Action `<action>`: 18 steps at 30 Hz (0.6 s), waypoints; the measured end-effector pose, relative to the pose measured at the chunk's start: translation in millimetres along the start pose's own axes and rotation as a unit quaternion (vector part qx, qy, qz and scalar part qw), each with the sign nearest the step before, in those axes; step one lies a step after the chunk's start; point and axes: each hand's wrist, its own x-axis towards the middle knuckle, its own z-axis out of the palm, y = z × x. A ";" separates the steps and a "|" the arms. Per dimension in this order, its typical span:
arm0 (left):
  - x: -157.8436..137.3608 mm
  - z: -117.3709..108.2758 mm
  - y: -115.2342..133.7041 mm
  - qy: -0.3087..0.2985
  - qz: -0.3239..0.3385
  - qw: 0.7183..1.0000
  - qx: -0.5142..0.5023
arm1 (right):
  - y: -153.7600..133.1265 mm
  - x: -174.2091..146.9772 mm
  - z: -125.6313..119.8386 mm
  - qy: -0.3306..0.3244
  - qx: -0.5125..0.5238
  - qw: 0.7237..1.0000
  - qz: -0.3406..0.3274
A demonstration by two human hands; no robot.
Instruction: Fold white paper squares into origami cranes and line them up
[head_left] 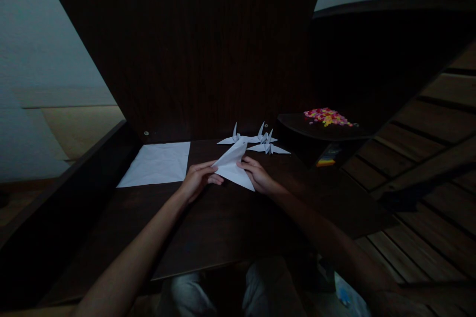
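Between my two hands, just above the dark desk, is a partly folded sheet of white paper (233,163) with pointed corners. My left hand (203,176) pinches its left edge, fingers curled under it. My right hand (257,173) grips the right side, thumb on top near the middle. Right behind the folded paper stand several finished white paper cranes (268,147), their wings spread and necks up; the folded paper partly covers one of them. To the left of my left hand lies a flat, slightly creased white sheet (158,163).
A dark wooden desk (223,233) has a tall back panel (204,49) and a raised left side edge (67,183). On a curved corner shelf (297,126) at right sits a pile of small pink and yellow pieces (329,117). Below it is a yellow-ended object (326,162).
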 end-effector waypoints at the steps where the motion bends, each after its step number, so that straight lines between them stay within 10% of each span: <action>1: -0.1 0.0 0.4 -0.003 -0.002 1.000 -0.013 | -0.3 0.0 -0.8 0.007 -0.004 1.000 0.002; 18: 6.6 -6.7 -9.2 0.108 0.114 0.984 0.086 | -7.0 -7.1 -1.0 -0.085 -0.127 0.988 -0.006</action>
